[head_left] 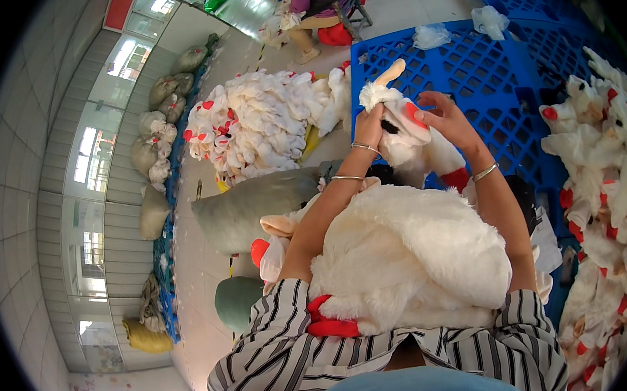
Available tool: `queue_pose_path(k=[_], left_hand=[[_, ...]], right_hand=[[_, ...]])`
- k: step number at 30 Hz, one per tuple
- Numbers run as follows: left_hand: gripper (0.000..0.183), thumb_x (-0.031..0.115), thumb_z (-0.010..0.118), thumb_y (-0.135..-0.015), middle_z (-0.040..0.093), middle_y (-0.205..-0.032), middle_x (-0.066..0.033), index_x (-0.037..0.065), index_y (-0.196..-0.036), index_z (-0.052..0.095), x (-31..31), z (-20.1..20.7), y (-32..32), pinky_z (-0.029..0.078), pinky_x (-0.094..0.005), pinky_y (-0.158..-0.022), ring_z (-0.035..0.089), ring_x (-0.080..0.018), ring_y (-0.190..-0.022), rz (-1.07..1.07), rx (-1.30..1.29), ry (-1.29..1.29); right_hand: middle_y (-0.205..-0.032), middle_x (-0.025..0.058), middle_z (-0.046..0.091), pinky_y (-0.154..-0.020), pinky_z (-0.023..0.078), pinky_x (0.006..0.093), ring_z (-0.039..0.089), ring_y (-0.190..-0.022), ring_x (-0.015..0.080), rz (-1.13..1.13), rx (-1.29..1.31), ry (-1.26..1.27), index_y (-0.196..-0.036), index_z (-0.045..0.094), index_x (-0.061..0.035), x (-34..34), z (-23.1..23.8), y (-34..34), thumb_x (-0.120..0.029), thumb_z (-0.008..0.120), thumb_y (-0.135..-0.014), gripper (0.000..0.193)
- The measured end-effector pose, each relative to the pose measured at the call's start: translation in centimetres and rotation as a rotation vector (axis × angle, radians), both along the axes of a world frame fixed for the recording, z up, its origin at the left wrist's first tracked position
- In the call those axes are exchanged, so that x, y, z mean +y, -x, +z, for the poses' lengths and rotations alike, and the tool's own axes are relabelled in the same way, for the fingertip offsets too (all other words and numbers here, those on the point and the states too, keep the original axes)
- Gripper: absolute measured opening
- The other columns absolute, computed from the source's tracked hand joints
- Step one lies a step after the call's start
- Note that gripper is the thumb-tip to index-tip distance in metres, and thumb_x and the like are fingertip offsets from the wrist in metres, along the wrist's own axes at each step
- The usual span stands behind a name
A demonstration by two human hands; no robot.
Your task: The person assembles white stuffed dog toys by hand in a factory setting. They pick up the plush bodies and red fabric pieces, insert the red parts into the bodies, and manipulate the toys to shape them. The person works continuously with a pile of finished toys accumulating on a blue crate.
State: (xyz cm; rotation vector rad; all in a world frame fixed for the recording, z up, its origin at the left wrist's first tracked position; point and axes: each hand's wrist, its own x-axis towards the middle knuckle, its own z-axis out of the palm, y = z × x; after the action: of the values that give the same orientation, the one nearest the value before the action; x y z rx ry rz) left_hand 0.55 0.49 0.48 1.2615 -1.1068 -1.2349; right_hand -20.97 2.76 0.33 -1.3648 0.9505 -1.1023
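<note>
Okay, a bulging grey-green fabric sack point(258, 206) lies on the pale tiled floor point(194, 289), contents hidden, while crumpled translucent plastic bags point(490, 23) sit on the blue lattice plastic pallet point(438, 73), whose left edge is near the left hand point(368, 129). Left grip is closed around a white plush animal piece with a red patch point(407, 138), raised before the chest; right hand point(447, 121), fingers bent, is at the patch, can't tell if pinching.
</note>
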Motion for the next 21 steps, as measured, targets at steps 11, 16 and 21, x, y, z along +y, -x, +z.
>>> queue_pose_path(k=[11, 16, 21], left_hand=[[0.052, 0.042, 0.062, -0.086, 0.067, -0.092, -0.0113, -0.008, -0.102, 0.065, 1.5, 3.3, 3.4, 0.048, -0.0334, -0.072, 0.06, -0.0162, -0.084, -0.033, -0.078, -0.072], [0.049, 0.046, 0.065, -0.085, 0.064, -0.074, -0.0038, -0.003, -0.092, 0.069, 0.4, 0.8, -0.8, 0.046, -0.0308, -0.057, 0.057, -0.0132, -0.062, 0.028, -0.395, 0.052], [0.048, 0.042, 0.07, -0.083, 0.063, -0.075, -0.0043, -0.003, -0.098, 0.067, 3.2, 5.6, 1.7, 0.046, -0.0287, -0.057, 0.056, -0.0117, -0.062, -0.599, -0.345, -0.281]], right_hand=[[-0.081, 0.0053, 0.067, -0.068, 0.048, 0.0298, 0.058, -0.072, 0.0132, -0.057, 0.158, -0.068, -0.098, 0.069, -0.002, -0.1, -1.3, 0.5, -0.028, 0.051, -0.097, 0.032], [-0.073, 0.006, 0.061, -0.053, 0.04, 0.0226, 0.051, -0.057, 0.0089, -0.212, -0.466, -0.067, -0.098, 0.063, 0.0003, -1.9, 0.7, 4.3, -0.029, 0.049, -0.099, 0.033], [-0.082, 0.0091, 0.064, -0.062, 0.048, 0.0228, 0.058, -0.066, 0.0124, -0.319, -0.605, -0.127, -0.106, 0.061, 0.0012, -1.9, -1.4, 4.8, -0.028, 0.052, -0.098, 0.032]])
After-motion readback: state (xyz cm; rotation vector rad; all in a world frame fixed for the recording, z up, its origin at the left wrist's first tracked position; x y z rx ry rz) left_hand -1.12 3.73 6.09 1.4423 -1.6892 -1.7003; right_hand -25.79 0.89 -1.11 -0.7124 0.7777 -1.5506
